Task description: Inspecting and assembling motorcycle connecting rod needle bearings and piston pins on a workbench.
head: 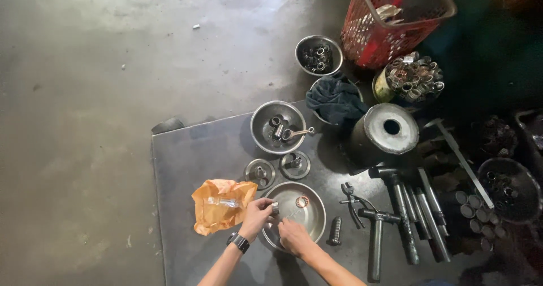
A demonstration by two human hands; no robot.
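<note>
Two hands at steel bowl [305, 215] | left hand [255, 217] beside orange packet [220, 205]

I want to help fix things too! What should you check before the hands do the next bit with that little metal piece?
1. Left hand grips the small metal sleeve: ok.
2. Sleeve over the steel bowl: ok.
3. Right hand rests at the bowl's near rim: ok.
4. Bearing ring lies inside the bowl: ok.
5. Orange bag lies clear of the bowl: ok.
6. Sleeve clean inside: cannot tell.
</note>
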